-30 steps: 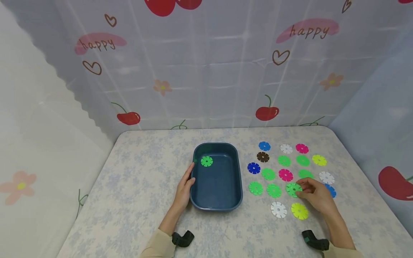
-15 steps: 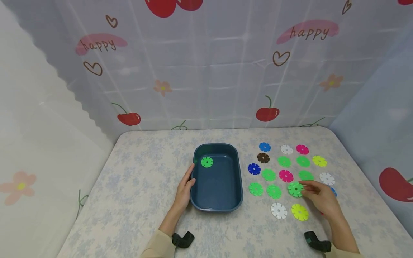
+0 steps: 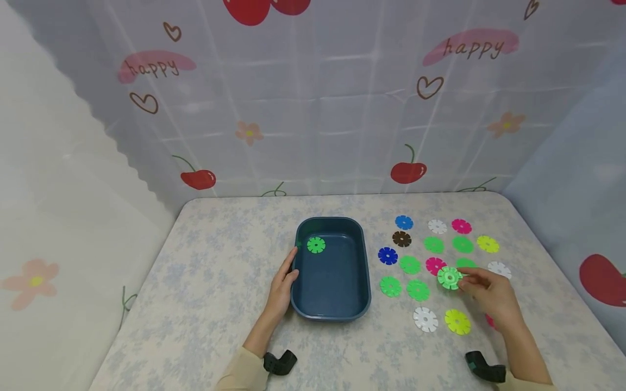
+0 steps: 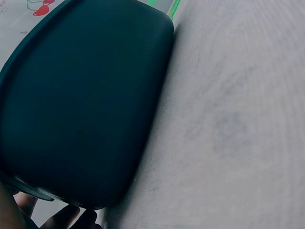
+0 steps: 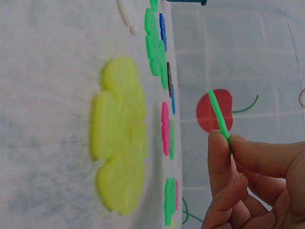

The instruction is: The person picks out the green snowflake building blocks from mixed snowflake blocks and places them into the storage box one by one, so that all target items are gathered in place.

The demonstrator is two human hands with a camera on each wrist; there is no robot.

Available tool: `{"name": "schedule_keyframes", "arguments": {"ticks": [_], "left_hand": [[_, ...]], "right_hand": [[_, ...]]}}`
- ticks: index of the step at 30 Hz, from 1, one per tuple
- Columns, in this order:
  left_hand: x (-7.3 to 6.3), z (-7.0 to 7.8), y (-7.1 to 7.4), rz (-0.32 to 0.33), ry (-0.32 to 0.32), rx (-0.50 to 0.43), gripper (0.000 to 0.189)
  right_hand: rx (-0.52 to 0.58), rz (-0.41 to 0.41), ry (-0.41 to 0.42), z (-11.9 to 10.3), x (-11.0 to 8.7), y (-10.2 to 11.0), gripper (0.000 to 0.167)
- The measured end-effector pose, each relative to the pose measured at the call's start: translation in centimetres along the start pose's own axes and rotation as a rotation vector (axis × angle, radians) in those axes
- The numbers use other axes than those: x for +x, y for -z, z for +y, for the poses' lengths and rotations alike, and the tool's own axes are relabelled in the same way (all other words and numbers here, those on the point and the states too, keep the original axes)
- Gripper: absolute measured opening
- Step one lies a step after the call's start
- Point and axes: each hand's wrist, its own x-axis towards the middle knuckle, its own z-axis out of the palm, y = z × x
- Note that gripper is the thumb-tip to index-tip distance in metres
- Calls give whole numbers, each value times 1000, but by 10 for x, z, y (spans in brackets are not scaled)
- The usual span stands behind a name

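Observation:
My right hand point(image 3: 493, 297) pinches a green notched plastic disc point(image 3: 448, 277) by its edge between thumb and fingers. In the right wrist view that green disc point(image 5: 218, 112) is seen edge-on, raised off the table. My left hand point(image 3: 280, 288) holds the left side of a dark blue plastic basin point(image 3: 330, 314), thumb and forefinger at the rim. The left wrist view shows the basin's outer wall point(image 4: 81, 105) and some fingertips point(image 4: 66, 214) against it. One green disc point(image 3: 316, 245) lies inside the basin, toward its back left.
Several similar discs lie flat right of the basin: green point(image 3: 418, 290), yellow point(image 3: 457, 322), white point(image 3: 425, 320), pink point(image 3: 435, 265), dark blue point(image 3: 388, 256) and brown point(image 3: 402, 239). A pink one is partly hidden by my right wrist. A printed curtain point(image 3: 332, 108) hangs behind the table.
My right hand has lifted the green disc from the table, tilting it and moving it slightly up in the view. My left hand stays at the basin.

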Motion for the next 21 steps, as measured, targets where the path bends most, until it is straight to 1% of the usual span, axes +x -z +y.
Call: {"name": "schedule_keyframes", "arguments": {"ticks": [7,11,14,15,18,21], "left_hand": [[-1,1,0,-8,-7,-11,51],[-1,2,0,-12,-26,-7,51],[-2,1,0,-16,-66,9,52],[-2,0,0,-18,-91,28,52],[-2,-2,1,-18,-115,31,52],[-2,-1,1,-15,-89,21,52]], "right_hand": [[58,-10,69,-26,3,4,42],[83,-44,103,-45,8,2,43],[109,-76,125,-59,13,0,43],[121,-85,133,-64,14,-2,43],[164,-110,153,-74,19,-7,41],[217,-140,177,-84,23,-13,40]]}}
